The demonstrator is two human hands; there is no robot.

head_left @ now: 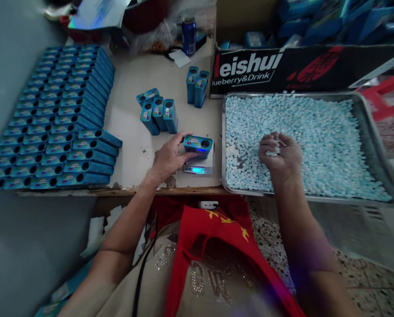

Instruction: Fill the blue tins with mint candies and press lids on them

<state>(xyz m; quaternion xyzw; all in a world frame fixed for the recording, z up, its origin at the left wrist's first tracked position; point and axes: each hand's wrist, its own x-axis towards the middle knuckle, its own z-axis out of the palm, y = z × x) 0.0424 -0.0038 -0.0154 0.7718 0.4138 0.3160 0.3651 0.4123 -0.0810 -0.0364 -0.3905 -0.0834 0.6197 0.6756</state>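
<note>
My left hand (170,156) grips a small blue tin (197,141) with a round hole in its top, thumb along the near side and fingers at the far edge. Under the tin is a small white digital scale (187,169) with a lit display. My right hand (284,156), palm up and fingers curled, holds a few pale candies (272,153) just above a metal tray (223,154). Light blue and white oval candies (318,136) cover most of that tray.
Rows of blue tins (61,114) stand packed at the left. Several loose tins (157,110) and a pair of tins (197,86) stand beyond the scale. A black carton (266,70) sits behind the tray, and a blue can (189,36) is at the back.
</note>
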